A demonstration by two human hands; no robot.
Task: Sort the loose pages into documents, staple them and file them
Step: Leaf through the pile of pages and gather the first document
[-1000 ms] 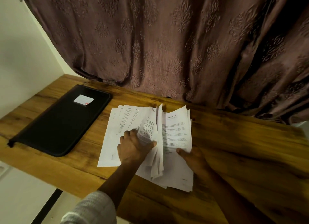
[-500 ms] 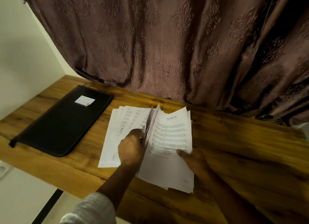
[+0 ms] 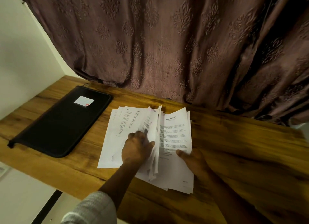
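While pinched by the left hand (image 3: 136, 148), standing on edge as a thin sheaf (image 3: 154, 140) in the middle of the loose pages (image 3: 112, 150), bowed and slightly blurred. Thumb against the sheaf's right face, fingers curled on its left.

Otherwise lying flat on the wooden table (image 3: 242, 148): white printed sheets, fanned out to the left with columns of small text showing. Stacked unevenly to the right under a top sheet (image 3: 175, 135) with a bold heading and grey paragraphs. Pressed near its lower right by the thumb of the right hand (image 3: 194, 158); fingers hidden past the paper's edge, so impossible to tell whether clasping or only resting.

Just beside the fan on the left, a closed black folder (image 3: 63, 122) bearing a small white label (image 3: 84, 101). Behind everything, a patterned brown curtain (image 3: 167, 48).
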